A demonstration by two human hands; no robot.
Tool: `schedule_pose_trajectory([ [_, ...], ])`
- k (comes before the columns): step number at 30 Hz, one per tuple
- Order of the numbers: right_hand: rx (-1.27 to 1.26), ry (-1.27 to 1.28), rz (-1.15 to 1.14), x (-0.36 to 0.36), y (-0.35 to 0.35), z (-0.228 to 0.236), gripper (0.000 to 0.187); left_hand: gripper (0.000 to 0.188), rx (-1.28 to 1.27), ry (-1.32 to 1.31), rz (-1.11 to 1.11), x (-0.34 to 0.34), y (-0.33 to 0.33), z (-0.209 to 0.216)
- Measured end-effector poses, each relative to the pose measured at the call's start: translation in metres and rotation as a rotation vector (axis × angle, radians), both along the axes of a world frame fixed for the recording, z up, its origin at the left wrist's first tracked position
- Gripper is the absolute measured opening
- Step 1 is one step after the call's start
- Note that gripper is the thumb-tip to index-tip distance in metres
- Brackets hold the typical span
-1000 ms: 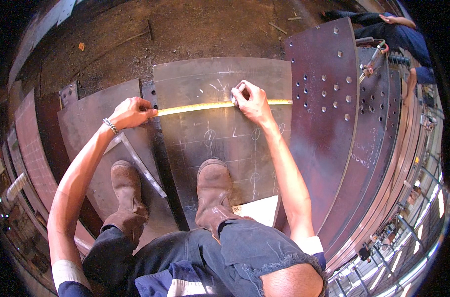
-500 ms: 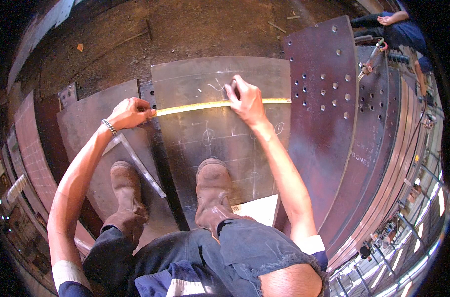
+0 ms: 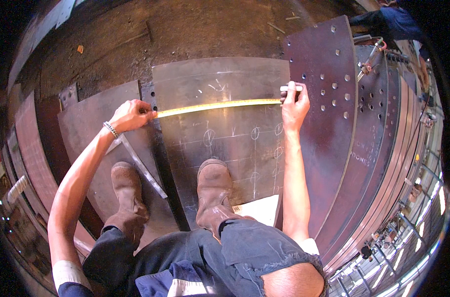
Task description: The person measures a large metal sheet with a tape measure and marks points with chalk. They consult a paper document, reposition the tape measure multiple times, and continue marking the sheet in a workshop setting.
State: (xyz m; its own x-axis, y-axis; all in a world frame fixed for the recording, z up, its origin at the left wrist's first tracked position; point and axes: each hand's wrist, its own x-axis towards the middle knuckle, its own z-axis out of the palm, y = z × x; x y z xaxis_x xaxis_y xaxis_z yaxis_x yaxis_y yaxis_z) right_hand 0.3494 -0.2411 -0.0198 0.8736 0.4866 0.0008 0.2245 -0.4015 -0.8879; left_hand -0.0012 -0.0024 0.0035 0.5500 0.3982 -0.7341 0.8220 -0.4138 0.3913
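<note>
A yellow tape measure blade [image 3: 220,105] stretches across a grey steel plate [image 3: 185,79] with chalk lines, circles and ticks. My left hand [image 3: 132,115] is closed, pinching the tape's left end at the plate's left edge. At the right edge my right hand [image 3: 295,108] is closed on a white stick of chalk [image 3: 298,88], its fingers by the tape's right end. Whether those fingers also grip the tape is hidden. Near my left forearm, a flat metal square [image 3: 142,166] lies on another plate [image 3: 94,109].
My boots [image 3: 215,180] stand on the two plates, a dark gap between them. On the right, drilled reddish plates [image 3: 319,128] stand in a stack, with a cutting torch [image 3: 366,69] beyond. A person [image 3: 403,22] is at the far right. Brown dirt ground [image 3: 200,29] lies ahead.
My right hand has moved right along the tape, from mid-plate to the plate's right edge, and the chalk now shows in it. My left hand stays put. The far person has shifted.
</note>
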Motion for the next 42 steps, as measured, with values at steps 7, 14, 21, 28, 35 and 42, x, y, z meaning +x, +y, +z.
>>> schedule_pose_trajectory([
  [7, 0.055, 0.048, -0.106, 0.015, -0.018, 0.004, 0.02, 0.036, 0.048, -0.094, 0.006, 0.002, -0.009, 0.013],
  [14, -0.009, -0.074, -0.146, 0.041, -0.024, 0.019, 0.023, 0.037, 0.167, -0.095, 0.007, 0.014, 0.038, 0.018],
  [21, -0.352, 0.038, 0.618, -0.066, -0.019, 0.041, 0.038, 0.041, 0.175, -0.105, 0.099, -0.01, 0.067, 0.013],
  [28, -0.51, -0.083, 0.764, -0.108, -0.008, 0.014, 0.057, 0.043, 0.219, -0.127, 0.079, -0.023, 0.067, 0.009],
  [35, -0.643, -0.102, 0.752, -0.119, -0.006, 0.016, 0.063, 0.042, 0.21, -0.124, 0.09, -0.031, 0.064, 0.006],
  [42, -0.551, -0.148, 0.773, -0.11, -0.009, 0.011, 0.064, 0.041, 0.169, -0.101, 0.097, -0.03, 0.062, 0.004],
])
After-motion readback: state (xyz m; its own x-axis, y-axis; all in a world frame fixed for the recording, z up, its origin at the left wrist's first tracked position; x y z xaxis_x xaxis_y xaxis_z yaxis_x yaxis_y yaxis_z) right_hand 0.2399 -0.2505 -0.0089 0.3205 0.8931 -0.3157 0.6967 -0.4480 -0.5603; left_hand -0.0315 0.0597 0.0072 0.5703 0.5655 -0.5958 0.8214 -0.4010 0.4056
